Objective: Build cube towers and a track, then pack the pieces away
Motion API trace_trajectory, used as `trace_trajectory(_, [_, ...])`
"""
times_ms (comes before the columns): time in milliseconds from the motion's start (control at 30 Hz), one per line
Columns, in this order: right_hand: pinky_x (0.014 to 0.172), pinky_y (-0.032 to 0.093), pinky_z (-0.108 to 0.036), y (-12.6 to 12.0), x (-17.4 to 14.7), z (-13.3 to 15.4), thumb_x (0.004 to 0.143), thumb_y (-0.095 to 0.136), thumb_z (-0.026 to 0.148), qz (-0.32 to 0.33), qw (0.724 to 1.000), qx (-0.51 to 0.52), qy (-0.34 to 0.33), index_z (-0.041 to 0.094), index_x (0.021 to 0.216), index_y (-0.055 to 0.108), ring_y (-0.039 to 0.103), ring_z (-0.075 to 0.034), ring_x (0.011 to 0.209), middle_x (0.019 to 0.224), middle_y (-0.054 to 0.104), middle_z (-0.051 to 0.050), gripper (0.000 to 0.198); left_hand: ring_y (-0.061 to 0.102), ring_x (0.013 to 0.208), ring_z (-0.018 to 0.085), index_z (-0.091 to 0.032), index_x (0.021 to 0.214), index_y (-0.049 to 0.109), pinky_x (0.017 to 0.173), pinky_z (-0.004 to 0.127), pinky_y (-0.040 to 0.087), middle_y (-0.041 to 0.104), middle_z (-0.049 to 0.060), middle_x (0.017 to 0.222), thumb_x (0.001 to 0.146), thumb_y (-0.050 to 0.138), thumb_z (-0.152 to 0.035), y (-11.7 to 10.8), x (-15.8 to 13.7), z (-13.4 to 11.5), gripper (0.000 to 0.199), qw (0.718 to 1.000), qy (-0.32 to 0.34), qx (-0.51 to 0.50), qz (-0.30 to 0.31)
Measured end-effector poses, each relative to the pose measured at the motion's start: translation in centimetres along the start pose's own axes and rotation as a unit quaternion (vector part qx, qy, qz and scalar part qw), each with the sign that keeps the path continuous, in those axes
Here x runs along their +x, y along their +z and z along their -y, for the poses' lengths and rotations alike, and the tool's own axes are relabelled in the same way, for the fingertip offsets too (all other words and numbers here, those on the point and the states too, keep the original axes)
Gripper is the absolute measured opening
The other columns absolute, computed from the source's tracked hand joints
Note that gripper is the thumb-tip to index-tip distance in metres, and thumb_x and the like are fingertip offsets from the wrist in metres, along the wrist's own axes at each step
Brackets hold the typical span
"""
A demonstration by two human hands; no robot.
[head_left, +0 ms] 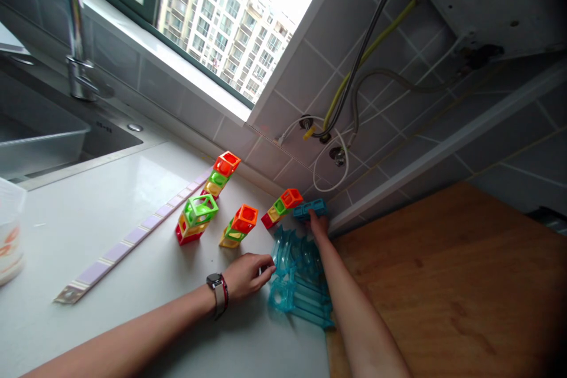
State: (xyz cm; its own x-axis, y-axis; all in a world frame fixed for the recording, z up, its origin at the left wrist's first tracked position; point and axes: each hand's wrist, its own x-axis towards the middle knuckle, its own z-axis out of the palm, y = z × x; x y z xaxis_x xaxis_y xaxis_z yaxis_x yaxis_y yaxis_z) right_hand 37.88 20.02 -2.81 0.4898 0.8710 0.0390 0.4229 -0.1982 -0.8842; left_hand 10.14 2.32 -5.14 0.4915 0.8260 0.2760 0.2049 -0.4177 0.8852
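My right hand (319, 226) reaches to the wall side of the counter, its fingers closed on a blue block with square openings (309, 208). Beside it leans a stack of red, yellow, green and orange blocks (282, 207). My left hand (249, 276), wearing a watch, is curled at the left edge of a pile of translucent blue plastic pieces (295, 260); whether anything is between its fingers is hidden. Further left stand another orange-topped block stack (239, 226), a green-topped stack (197, 218) and a taller orange-topped stack (221, 174).
A lilac-and-white strip (133, 236) lies diagonally over the white counter (177, 319). At the left are a sink with a faucet (77, 41) and a translucent tub (11, 230). A wooden board (443, 283) fills the right; hoses (363, 59) hang along the tiled wall.
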Motion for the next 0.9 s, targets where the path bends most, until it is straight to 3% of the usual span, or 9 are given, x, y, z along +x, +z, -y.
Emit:
trace_trajectory(100, [0.085, 0.062, -0.041, -0.3, -0.7, 0.0, 0.101, 0.065, 0.037, 0.05, 0.995, 0.047, 0.074, 0.016, 0.126, 0.064, 0.07, -0.022, 0.101, 0.122, 0.068, -0.009, 0.032, 0.058, 0.061, 0.014, -0.019, 0.088, 0.068, 0.059, 0.022, 0.04, 0.067, 0.002, 0.07, 0.102, 0.05, -0.04, 0.0, 0.0, 0.0, 0.031, 1.0, -0.001, -0.001, 0.002])
trace_trajectory(200, [0.083, 0.062, -0.039, -0.4, -1.3, 0.5, 0.101, 0.065, 0.037, 0.056, 0.99, 0.091, 0.094, 0.016, 0.124, 0.064, 0.07, -0.021, 0.097, 0.119, 0.069, -0.008, 0.031, 0.058, 0.061, 0.014, -0.018, 0.087, 0.067, 0.058, 0.022, 0.04, 0.067, 0.002, 0.069, 0.103, 0.049, -0.041, -0.1, 0.0, -0.1, 0.033, 1.0, -0.004, -0.002, 0.001])
trace_trajectory(400, [0.07, 0.062, -0.032, -0.8, -3.5, 2.9, 0.097, 0.065, 0.04, -0.004, 0.979, 0.199, 0.041, 0.018, 0.117, 0.064, 0.074, -0.019, 0.084, 0.1, 0.072, -0.003, 0.03, 0.058, 0.062, 0.014, -0.019, 0.088, 0.067, 0.059, 0.023, 0.042, 0.067, 0.001, 0.07, 0.103, 0.05, -0.041, -0.2, 0.0, -0.3, 0.032, 1.0, -0.002, -0.014, -0.001])
trace_trajectory(533, [0.072, 0.063, -0.032, -1.7, -8.8, 3.9, 0.09, 0.061, 0.05, -0.001, 0.967, 0.253, -0.006, 0.024, 0.118, 0.062, 0.078, -0.021, 0.092, 0.103, 0.074, -0.001, 0.037, 0.059, 0.062, 0.014, -0.02, 0.099, 0.065, 0.059, 0.024, 0.045, 0.068, 0.001, 0.078, 0.104, 0.048, -0.044, -0.1, 0.0, -0.2, 0.03, 0.999, -0.004, -0.029, -0.015])
trace_trajectory(600, [0.074, 0.063, -0.033, -2.1, -12.7, 3.8, 0.088, 0.065, 0.052, 0.031, 0.965, 0.259, -0.027, 0.025, 0.118, 0.062, 0.077, -0.023, 0.096, 0.11, 0.074, -0.002, 0.04, 0.061, 0.067, 0.014, -0.021, 0.118, 0.06, 0.06, 0.024, 0.048, 0.07, 0.003, 0.092, 0.101, 0.054, -0.047, -0.2, 0.0, -0.2, 0.032, 0.999, -0.005, -0.044, -0.031])
trace_trajectory(667, [0.073, 0.062, -0.034, -2.6, -16.6, 3.7, 0.084, 0.072, 0.051, 0.074, 0.965, 0.249, -0.046, 0.023, 0.115, 0.064, 0.076, -0.025, 0.095, 0.106, 0.076, -0.004, 0.042, 0.065, 0.077, 0.016, -0.024, 0.135, 0.048, 0.06, 0.025, 0.052, 0.068, 0.008, 0.114, 0.093, 0.067, -0.049, -0.3, 0.0, -0.3, 0.052, 0.996, -0.003, -0.067, -0.061])
trace_trajectory(767, [0.078, 0.061, -0.034, -3.9, -21.2, 3.9, 0.084, 0.078, 0.047, 0.198, 0.961, 0.15, -0.122, 0.02, 0.111, 0.069, 0.074, -0.025, 0.093, 0.103, 0.077, -0.007, 0.039, 0.066, 0.097, 0.021, -0.029, 0.147, 0.035, 0.062, 0.027, 0.056, 0.057, 0.013, 0.139, 0.079, 0.082, -0.045, -0.4, -0.1, -0.6, 0.084, 0.99, 0.007, -0.085, -0.111])
trace_trajectory(833, [0.084, 0.059, -0.035, -4.9, -22.9, 4.3, 0.083, 0.08, 0.046, 0.26, 0.947, 0.059, -0.178, 0.02, 0.113, 0.071, 0.073, -0.025, 0.095, 0.104, 0.078, -0.008, 0.041, 0.065, 0.101, 0.023, -0.028, 0.148, 0.034, 0.065, 0.028, 0.057, 0.059, 0.012, 0.136, 0.078, 0.083, -0.04, -0.3, -0.3, -0.8, 0.086, 0.99, 0.027, -0.087, -0.104])
trace_trajectory(900, [0.089, 0.058, -0.036, -5.7, -23.2, 4.5, 0.081, 0.082, 0.052, 0.301, 0.93, 0.009, -0.212, 0.021, 0.115, 0.072, 0.073, -0.026, 0.099, 0.106, 0.078, -0.008, 0.047, 0.066, 0.094, 0.022, -0.025, 0.146, 0.038, 0.064, 0.027, 0.056, 0.065, 0.009, 0.12, 0.082, 0.078, -0.035, -0.2, -0.4, -1.0, 0.077, 0.992, 0.051, -0.095, -0.072])
